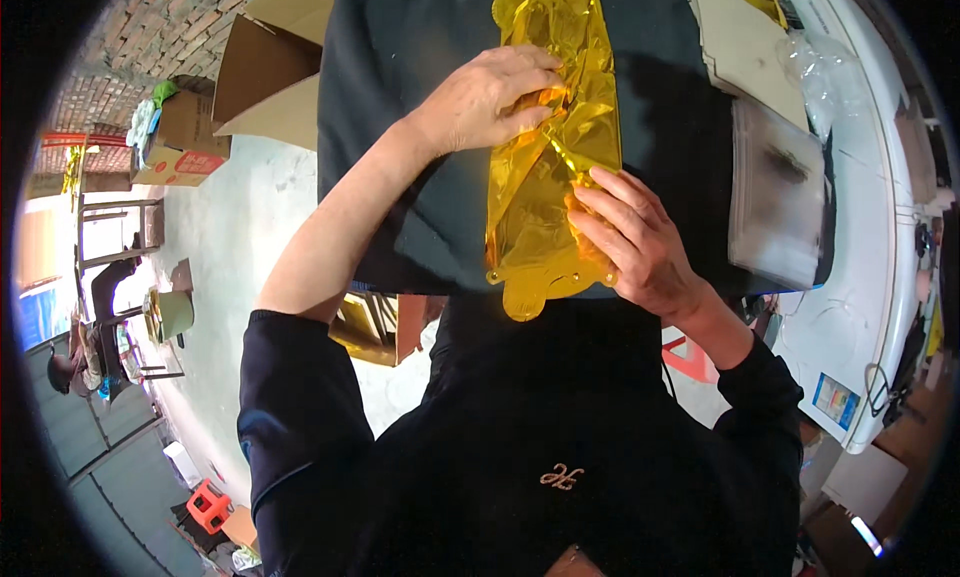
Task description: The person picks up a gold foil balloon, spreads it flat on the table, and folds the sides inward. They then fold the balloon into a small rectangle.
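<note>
left hand (490,97) pinching gold foil (545,177) | right hand (630,242) pressing its edge, open

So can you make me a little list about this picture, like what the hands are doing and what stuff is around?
Left hand: left hand presses and pinches the gold foil balloon near its middle
Right hand: right hand presses the foil's lower part flat
Surface: black cloth under the foil
To the right: stack of clear plastic bags on a white table
To the left: open cardboard box on the floor
</note>
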